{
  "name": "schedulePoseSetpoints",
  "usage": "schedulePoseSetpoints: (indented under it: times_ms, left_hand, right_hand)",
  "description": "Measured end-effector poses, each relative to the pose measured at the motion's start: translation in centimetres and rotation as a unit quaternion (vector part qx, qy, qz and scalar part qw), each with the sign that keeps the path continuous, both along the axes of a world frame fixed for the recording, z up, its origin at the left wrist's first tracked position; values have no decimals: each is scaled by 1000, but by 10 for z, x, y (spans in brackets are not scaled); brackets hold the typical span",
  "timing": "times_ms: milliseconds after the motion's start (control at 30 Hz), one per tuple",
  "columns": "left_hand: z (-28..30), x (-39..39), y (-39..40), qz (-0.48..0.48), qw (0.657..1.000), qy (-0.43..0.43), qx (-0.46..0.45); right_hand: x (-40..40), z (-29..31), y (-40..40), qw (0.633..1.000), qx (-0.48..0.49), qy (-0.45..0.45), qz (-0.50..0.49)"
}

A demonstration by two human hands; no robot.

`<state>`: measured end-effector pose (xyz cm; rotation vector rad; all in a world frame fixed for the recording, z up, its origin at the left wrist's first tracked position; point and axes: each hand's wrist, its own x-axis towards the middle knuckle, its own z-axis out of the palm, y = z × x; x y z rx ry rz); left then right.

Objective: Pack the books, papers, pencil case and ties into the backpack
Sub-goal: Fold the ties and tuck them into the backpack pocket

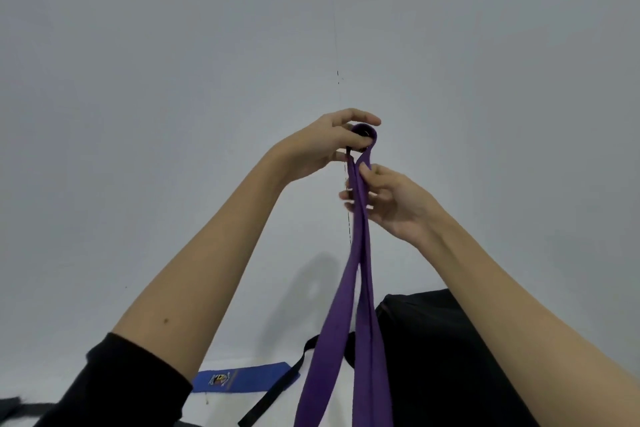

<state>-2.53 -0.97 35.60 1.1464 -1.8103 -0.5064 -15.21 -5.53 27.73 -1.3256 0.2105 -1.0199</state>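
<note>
Head view. Item: purple tie (353,305), held up in the air before a plain grey wall (173,80), folded over so that two lengths hang side by side past the bottom edge of the view. Top of the fold: a small rolled loop, pinched by the left hand (325,146), thumb and fingers curled round it. Just below, the right hand (388,198) nips both lengths together, thumb on the near face, fingers curled behind. Judged handling: light, soft cloth, no stiffness; drapes freely and would slump if let go; smooth weave, likely to slide through a loose pinch; not fragile, though it may crease. Best hold: at the rolled top, with the second hand gathering the lengths lower down so the roll does not spring open. Below, on the white surface (225,409): blue tie (242,376) with a small crest, lying flat near the left sleeve (114,388); black strap (273,392) crossing beside it. Backpack (450,357), black, at lower right, behind the hanging lengths; whether it touches them, or its mouth is open, cannot be told. Books, papers, pencil case: not in view.
</note>
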Motion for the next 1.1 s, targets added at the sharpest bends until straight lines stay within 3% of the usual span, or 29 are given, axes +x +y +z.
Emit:
schedulePoseSetpoints:
  times_ms: [100, 233, 300, 500, 567, 700, 767, 933, 1100]
  left_hand:
    - [-20, 11, 0, 40, 998, 47, 17]
    - [-75, 4, 5, -13, 985, 70, 159]
    - [-100, -5, 4, -43, 985, 63, 155]
    - [-95, -12, -3, -33, 961, 241, 131]
    - [-82, -8, -2, -43, 944, 302, 127]
    - [-46, 0, 0, -65, 904, 414, 83]
    - [-34, 2, 0, -71, 905, 414, 71]
    - [-40, 8, -1, -96, 896, 423, 96]
    - [-87, -5, 6, -119, 924, 327, 162]
  right_hand:
    - [0, 7, -4, 997, 23, -34, -67]
    - [7, 13, -7, 988, 20, -39, -148]
    - [12, 12, -8, 984, 24, -30, -174]
    - [11, 6, -10, 971, 2, -1, -238]
    - [3, 0, -9, 975, -10, 41, -216]
    - [-2, -22, -2, 976, -104, 179, -62]
    - [3, -24, 1, 969, -152, 190, -48]
    - [10, -4, 5, 975, -146, 88, -142]
    - [18, 15, 5, 964, -121, 49, -233]
